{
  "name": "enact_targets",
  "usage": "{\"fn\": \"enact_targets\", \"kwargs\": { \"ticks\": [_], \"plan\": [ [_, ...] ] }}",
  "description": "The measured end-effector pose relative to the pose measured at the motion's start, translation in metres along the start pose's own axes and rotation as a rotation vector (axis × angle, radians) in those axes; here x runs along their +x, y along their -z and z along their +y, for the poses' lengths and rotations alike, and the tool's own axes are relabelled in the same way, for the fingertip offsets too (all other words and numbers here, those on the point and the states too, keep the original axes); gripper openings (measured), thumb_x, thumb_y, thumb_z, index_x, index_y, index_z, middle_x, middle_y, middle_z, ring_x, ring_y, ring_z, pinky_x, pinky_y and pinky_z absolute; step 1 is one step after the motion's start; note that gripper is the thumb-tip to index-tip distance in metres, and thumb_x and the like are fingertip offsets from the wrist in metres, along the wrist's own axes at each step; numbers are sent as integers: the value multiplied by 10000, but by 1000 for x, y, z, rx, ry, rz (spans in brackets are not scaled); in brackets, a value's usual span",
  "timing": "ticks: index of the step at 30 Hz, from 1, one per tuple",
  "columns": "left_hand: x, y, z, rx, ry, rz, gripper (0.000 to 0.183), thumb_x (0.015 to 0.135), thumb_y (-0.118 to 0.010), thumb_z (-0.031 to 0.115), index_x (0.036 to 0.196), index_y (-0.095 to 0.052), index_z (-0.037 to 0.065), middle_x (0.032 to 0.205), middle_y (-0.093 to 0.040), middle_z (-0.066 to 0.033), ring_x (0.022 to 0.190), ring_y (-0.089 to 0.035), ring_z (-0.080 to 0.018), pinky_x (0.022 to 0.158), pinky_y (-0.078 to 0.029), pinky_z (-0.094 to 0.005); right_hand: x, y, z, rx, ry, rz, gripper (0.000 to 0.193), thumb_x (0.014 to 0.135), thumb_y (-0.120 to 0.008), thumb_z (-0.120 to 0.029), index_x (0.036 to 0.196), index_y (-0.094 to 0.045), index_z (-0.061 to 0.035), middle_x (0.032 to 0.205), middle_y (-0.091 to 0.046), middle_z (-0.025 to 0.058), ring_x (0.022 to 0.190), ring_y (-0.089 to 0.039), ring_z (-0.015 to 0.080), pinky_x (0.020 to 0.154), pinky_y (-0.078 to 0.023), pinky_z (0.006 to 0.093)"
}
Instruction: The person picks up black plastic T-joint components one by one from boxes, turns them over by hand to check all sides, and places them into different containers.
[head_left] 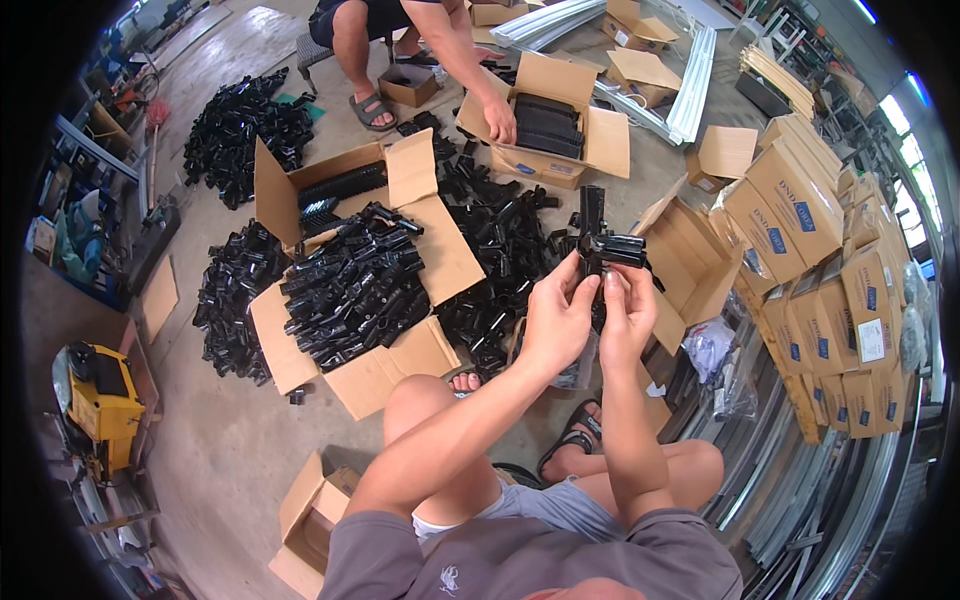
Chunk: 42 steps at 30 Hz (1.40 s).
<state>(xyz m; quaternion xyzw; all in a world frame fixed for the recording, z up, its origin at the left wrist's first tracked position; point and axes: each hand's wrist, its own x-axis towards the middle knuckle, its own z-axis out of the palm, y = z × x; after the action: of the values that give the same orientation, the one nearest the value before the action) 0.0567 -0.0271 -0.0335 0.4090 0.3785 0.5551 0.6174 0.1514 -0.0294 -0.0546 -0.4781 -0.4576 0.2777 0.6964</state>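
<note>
My left hand (560,315) and my right hand (629,310) are raised close together in front of me, fingers closed on a glossy black tubular fitting (615,248). One arm of the fitting points away from me and another points right; its lower end is partly hidden by my fingers. Below and beyond it, a loose heap of similar black fittings (490,220) covers the floor. To the left stands an open cardboard box (395,375) with its flaps spread, with more black fittings (355,285) piled in and over it.
Across from me a co-worker's hand (500,120) reaches to an open box (540,168) of black parts. More black heaps (245,130) lie at the left. An open carton (690,265), stacked cartons (780,215) and long metal profiles (790,480) are at my right.
</note>
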Motion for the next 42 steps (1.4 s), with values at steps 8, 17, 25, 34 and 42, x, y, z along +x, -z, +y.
{"fn": "enact_targets", "kwargs": {
  "ticks": [8, 17, 25, 34, 42],
  "plan": [
    [1, 3, 3, -15, 6, -26, 247, 994, -505, -5, 1223, -560, -80, 1142, -662, -92, 1032, -606, -98, 913, -494, -262, -2, 0, 3, -103, 35, -8, 103, 936, -666, -59, 1004, -673, 18, 1018, -641, 57, 904, -623, 115, 796, -497, 248],
    [-1, 2, 3, -38, 4, -6, 248, 996, -513, 5, 1223, -565, -78, 1120, -673, -83, 1002, -595, -73, 875, -492, -248, -3, 1, 2, -16, -8, 13, 103, 926, -670, -37, 1006, -682, 28, 1025, -648, 56, 901, -625, 108, 789, -503, 243],
    [3, 6, -12, -7, -7, 7, 259, 993, -533, 27, 1227, -563, -79, 1091, -677, -75, 980, -585, -65, 829, -478, -234, -3, -1, 6, -67, -18, 29, 118, 937, -656, -44, 1023, -691, 29, 1051, -656, 52, 893, -626, 105, 796, -511, 254],
    [0, 2, -5, -56, -30, 19, 232, 985, -532, 6, 1197, -576, -79, 1050, -682, -59, 970, -582, -63, 837, -473, -233, -5, -2, 5, -31, -32, 58, 129, 924, -673, -34, 1033, -688, 33, 1086, -652, 70, 922, -632, 114, 803, -514, 244],
    [0, 2, -1, -23, -12, -9, 242, 977, -521, -16, 1206, -581, -69, 1074, -684, -67, 979, -587, -63, 860, -471, -240, -4, 0, 6, -120, 2, 51, 116, 928, -666, -26, 1023, -671, 40, 1043, -616, 44, 952, -641, 127, 814, -523, 255]
  ]
}}
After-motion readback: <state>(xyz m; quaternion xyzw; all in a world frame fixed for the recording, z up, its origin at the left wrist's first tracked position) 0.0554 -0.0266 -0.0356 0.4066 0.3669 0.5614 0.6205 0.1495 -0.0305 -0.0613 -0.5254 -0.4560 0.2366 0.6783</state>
